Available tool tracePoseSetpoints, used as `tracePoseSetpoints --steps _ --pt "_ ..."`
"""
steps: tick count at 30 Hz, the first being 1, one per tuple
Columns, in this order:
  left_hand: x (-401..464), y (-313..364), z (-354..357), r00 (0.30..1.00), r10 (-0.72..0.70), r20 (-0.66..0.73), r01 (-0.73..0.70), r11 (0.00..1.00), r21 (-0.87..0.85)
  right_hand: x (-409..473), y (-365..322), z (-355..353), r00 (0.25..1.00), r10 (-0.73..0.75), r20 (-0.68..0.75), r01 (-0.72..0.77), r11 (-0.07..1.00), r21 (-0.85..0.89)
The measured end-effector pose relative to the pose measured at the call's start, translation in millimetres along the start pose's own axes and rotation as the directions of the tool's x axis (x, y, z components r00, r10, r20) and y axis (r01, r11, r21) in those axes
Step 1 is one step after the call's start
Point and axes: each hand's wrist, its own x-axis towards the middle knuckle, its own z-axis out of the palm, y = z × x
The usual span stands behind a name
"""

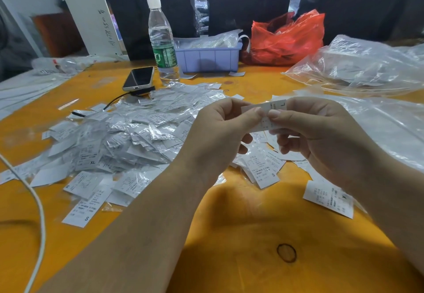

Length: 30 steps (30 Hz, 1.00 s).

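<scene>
Above the orange table (241,235), my left hand (220,132) and my right hand (321,136) both pinch one small white size label (275,105) marked L, thumbs meeting at its middle. The label is held up in front of me, partly hidden by my fingers. A big heap of similar white labels in clear sleeves (128,136) lies to the left of my hands. A few loose labels (263,168) lie under and between my hands, and one more label (328,198) lies at the right.
At the back stand a water bottle (163,40), a phone (138,78) with a cable, a lilac plastic tray (211,59) and a red plastic bag (286,38). Clear plastic bags (367,68) fill the right. A white cord (34,201) crosses the left. A rubber band (286,253) lies near me.
</scene>
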Motion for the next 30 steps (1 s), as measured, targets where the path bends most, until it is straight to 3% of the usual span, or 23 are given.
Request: tracePoseSetpoints --steps 6,18,30 --pt "2.9 0.4 -1.7 0.995 -0.018 -0.095 0.018 1.0 -0.008 3.7 0.0 -3.2 0.999 -0.017 -0.046 0.017 1.0 0.016" --pt "-3.4 -0.6 5.6 0.994 0.107 0.001 -0.106 0.984 0.144 2.2 4.0 -0.2 1.0 0.018 -0.008 -0.018 0.999 0.029" --pt "-1.3 1.3 4.3 0.998 0.045 0.032 -0.048 0.993 0.109 1.3 3.7 1.4 1.0 0.006 0.008 -0.006 1.0 0.028"
